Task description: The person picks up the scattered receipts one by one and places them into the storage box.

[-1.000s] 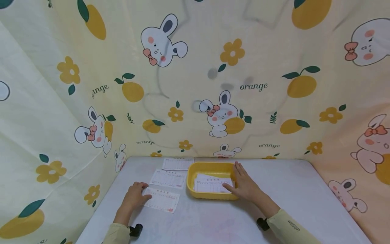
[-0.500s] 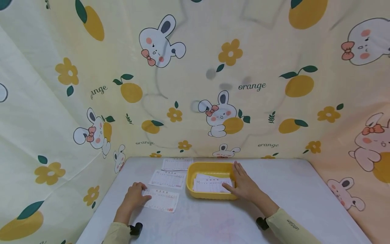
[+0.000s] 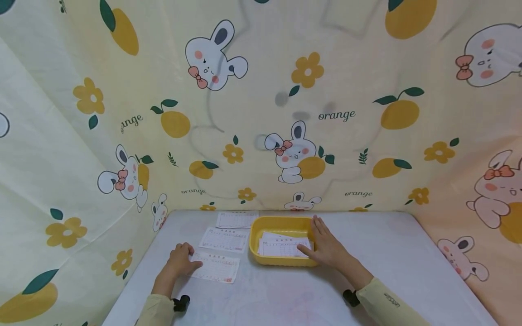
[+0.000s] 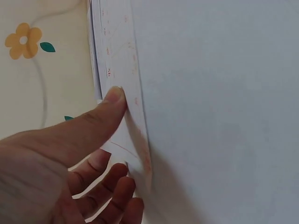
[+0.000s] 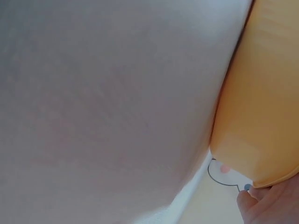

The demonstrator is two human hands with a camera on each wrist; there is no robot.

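Three printed, rectangular white paper slips lie in a staggered column on the white tabletop [image 3: 277, 299], on the 9 o'clock side of a smooth yellow rectangular tray [image 3: 281, 261] with rounded corners. From the head view I locate the near slip [image 3: 218, 269] at 8 o'clock of the tray, the middle slip [image 3: 223, 240] at 9 o'clock and the far slip [image 3: 235, 220] at 10 o'clock.

Left hand [image 3: 179, 261]: positioned at the 9 o'clock end of the near slip. Its thumb tip lies over the paper; the other fingers are bent and stand apart from the thumb. I cannot tell whether any fingertip reaches beneath the edge.

Right hand [image 3: 329, 249]: positioned at the 3 o'clock end of the tray. Its long fingers are straight and together; the thumb is spread, pointing to 9 o'clock over the loose printed slips [image 3: 281, 248] inside.

Surroundings: the tray stands just beside the middle slip, at its 3 o'clock. A cream cloth [image 3: 257, 172] printed with rabbits and oranges hangs at 12 o'clock.

Visibility limits: the left hand covers part of the near slip; the right hand covers much of the tray's end wall. In the right wrist view I see that hand only partly, cut off at 4 o'clock. The print is too small to read.
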